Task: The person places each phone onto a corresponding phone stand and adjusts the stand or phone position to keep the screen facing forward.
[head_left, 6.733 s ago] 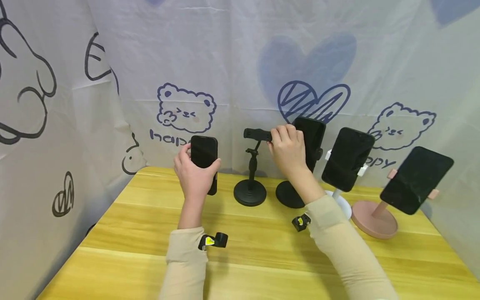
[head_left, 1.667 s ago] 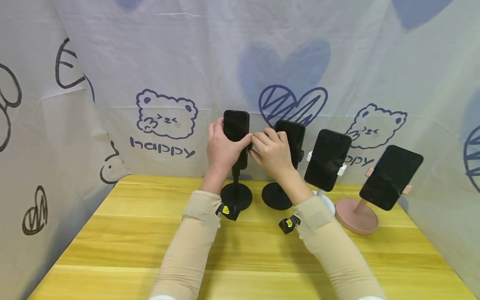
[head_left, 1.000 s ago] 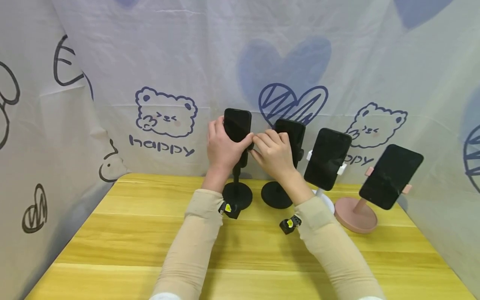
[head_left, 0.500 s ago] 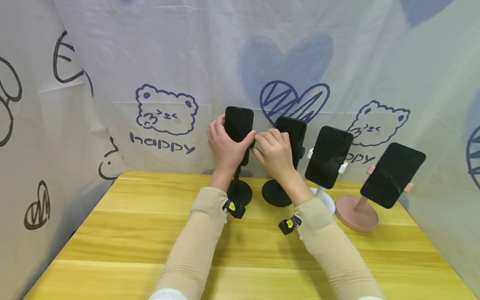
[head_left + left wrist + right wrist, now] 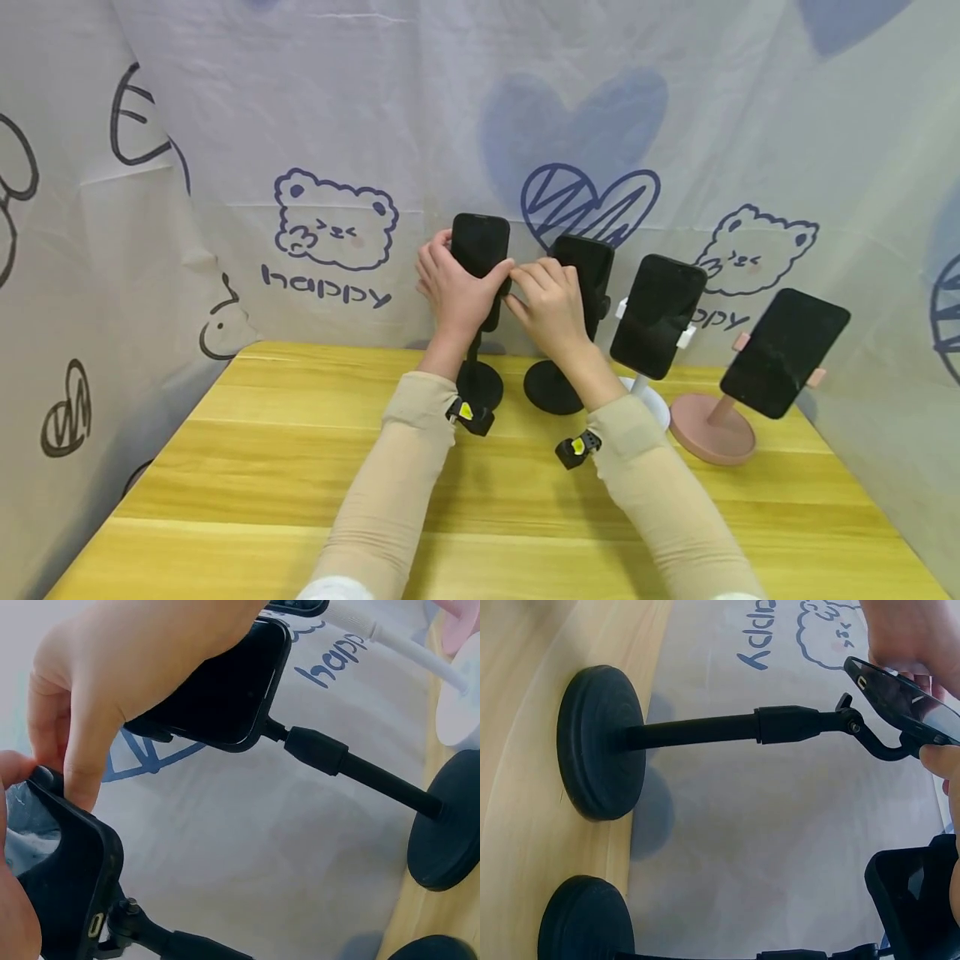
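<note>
In the head view my left hand (image 5: 459, 300) grips a black smartphone (image 5: 480, 243) by its sides, upright at the top of the leftmost black phone stand (image 5: 482, 386). My right hand (image 5: 551, 304) is at the phone's right edge, its thumb and fingertips pinching the stand's clamp arm (image 5: 46, 780), which shows in the left wrist view beside my left thumb. From the right wrist view, the stand's stem (image 5: 690, 733) runs up to a bent joint behind the phone (image 5: 900, 697). The back of the clamp is mostly hidden by the phone and fingers.
Close on the right stands a second black stand holding a phone (image 5: 585, 254). Beyond it are a white stand with a phone (image 5: 658, 317) and a pink stand with a phone (image 5: 783, 354). A printed cloth (image 5: 337, 108) hangs behind the wooden table (image 5: 300, 475).
Since the earliest frame, my left hand has brought the phone rightward onto the leftmost stand, where my right hand held the bare clamp. Over the last second phone and hands shifted slightly right.
</note>
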The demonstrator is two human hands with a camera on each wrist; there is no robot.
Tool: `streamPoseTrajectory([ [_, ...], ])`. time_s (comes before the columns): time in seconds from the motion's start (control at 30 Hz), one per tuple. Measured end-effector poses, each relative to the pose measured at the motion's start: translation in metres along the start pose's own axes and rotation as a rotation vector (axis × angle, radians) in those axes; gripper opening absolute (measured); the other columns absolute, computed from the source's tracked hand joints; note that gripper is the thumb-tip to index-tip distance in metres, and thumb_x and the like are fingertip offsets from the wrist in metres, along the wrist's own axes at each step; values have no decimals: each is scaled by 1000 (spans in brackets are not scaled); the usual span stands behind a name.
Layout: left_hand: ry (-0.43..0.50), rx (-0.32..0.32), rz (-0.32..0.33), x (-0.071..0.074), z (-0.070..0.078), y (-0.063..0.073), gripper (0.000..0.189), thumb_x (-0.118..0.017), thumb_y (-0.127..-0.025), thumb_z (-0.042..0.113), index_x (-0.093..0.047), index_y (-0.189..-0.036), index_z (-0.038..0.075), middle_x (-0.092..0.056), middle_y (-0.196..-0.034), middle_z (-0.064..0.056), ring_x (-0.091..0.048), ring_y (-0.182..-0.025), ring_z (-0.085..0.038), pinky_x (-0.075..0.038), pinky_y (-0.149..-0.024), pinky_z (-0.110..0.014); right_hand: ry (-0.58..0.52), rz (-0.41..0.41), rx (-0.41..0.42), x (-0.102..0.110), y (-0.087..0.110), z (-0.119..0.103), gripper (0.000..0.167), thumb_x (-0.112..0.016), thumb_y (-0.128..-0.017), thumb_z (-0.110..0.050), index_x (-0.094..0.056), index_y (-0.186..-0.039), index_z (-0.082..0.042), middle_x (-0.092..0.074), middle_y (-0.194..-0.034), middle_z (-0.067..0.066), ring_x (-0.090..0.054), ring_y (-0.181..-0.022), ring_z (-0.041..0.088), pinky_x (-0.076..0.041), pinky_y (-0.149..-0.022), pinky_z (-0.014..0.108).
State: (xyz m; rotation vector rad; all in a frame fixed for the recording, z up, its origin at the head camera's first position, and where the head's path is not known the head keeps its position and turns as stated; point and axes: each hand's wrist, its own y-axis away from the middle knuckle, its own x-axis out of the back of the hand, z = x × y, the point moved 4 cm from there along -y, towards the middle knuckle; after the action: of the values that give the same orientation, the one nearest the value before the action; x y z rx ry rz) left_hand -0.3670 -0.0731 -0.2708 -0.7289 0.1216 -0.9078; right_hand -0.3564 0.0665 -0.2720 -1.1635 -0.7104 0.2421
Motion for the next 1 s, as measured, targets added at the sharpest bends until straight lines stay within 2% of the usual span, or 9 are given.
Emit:
streamPoseTrajectory([
  [0.13, 43, -23, 7, -2, -4, 1, 88, -81, -73, 48, -34, -136, 7, -36, -133, -14, -35, -120, -30, -31, -96, -49, -4, -10, 3, -3, 3, 1, 24, -77, -81, -17, -71, -101, -4, -71, -99, 9, -57, -94, 27, -40, -78, 42],
  [0.37, 33, -47, 39, -3, -5, 3, 89, -80, -75, 49, -33, -137, 7, -36, -133, -16, -35, -120, -32, -31, -95, -50, -8, -35, -24, -7, 4, -1, 23, -74, -84, -13, -70, -103, -2, -69, -100, 10, -56, -97, 28, -40, -79, 42],
  [0.87, 61, -3, 59, -9, -6, 0, 88, -80, -73, 50, -34, -135, 7, -37, -132, -16, -35, -120, -32, -30, -93, -50, 5, -39, -54, -8, 4, 0, 24, -72, -85, -13, -70, -106, -2, -69, -100, 11, -56, -97, 29, -39, -79, 42],
  [1.0, 49, 25, 56, -8, -7, -2, 90, -82, -72, 48, -35, -136, 8, -37, -133, -15, -36, -119, -33, -31, -92, -50, 56, -60, -60, -9, 2, -3, 22, -71, -87, -14, -70, -106, -3, -68, -100, 10, -55, -97, 28, -40, -78, 42],
])
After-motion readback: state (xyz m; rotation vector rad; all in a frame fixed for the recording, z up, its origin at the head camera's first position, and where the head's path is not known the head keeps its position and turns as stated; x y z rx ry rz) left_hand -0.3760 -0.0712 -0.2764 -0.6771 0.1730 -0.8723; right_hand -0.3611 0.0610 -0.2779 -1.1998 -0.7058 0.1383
